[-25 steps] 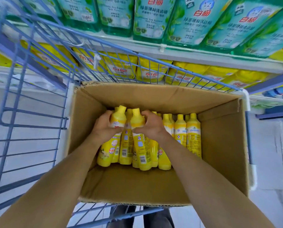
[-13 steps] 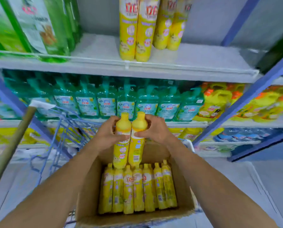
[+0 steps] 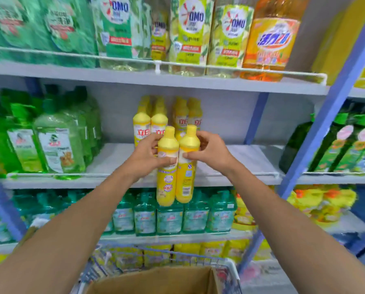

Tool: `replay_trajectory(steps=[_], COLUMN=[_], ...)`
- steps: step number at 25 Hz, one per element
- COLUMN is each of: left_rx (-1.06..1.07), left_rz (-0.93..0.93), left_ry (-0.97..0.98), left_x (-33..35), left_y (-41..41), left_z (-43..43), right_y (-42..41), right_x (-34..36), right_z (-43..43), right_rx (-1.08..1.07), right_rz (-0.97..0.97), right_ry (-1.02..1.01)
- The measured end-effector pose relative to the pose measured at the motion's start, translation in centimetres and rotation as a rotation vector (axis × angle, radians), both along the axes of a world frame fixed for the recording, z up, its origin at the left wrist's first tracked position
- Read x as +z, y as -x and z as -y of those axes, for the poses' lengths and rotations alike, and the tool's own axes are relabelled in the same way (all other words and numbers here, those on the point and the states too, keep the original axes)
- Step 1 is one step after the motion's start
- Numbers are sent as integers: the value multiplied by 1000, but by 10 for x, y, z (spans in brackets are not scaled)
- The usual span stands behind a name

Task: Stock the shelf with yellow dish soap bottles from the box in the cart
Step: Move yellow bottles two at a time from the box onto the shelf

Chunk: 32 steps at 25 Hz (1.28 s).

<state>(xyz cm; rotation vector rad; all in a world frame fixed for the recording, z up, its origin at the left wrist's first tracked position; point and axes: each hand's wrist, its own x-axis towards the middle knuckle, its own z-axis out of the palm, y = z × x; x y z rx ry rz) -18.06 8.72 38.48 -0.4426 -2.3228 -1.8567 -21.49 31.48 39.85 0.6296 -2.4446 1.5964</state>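
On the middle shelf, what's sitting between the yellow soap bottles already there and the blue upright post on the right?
Nothing: in the head view the shelf is bare from the stocked yellow bottles to the blue post.

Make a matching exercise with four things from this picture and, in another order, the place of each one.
Things:
1. two yellow bottles
2. orange bottle
3. teal bottles
4. box

Places:
A. top shelf, right end
B. bottom edge of the picture, in the cart
C. held in both hands, in front of the middle shelf
D. shelf below the middle one

Pairs: 1-C, 2-A, 3-D, 4-B
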Motion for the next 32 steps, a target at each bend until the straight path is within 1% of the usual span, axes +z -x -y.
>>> replay_trajectory(steps=[3,6,12,16,18,20,22,24,27,29,30,32], left_rx=[25,59,132,134,168,237,302,311,278,251,245,247], left_rz=[-72,-104,-84,-71,-43,-7,-9,-26,-20,-9,-6,-3], left_ry=[-16,-27,-45,-100,-155,-176,-170,-147,-85,-66,-59,-61], left_x=[34,45,7,-5,-18,-43,-65,-74,-70,-68,-68,-71], left_y=[36,69,113,119,114,107,100,100,105,107,107,106], left_z=[-28,-51,-79,-77,-76,-81,-86,-86,-77,-73,-73,-76], right_y=[37,75,118,125,120,116,114,116,122,121,118,108], right_x=[34,43,5,-12,-20,-27,-30,-28,-24,-23,-25,-38], right_z=[-23,-41,-63,-59,-50,-42,-42,-49,-64,-67,-66,-56], right_rx=[11,10,66,79,38,-32,-92,-80,103,181,181,82], right_rz=[-54,-63,37,107,101,86,63,70,104,119,129,116], right_ry=[43,86,93,228,302,334,317,273,150,124,142,198])
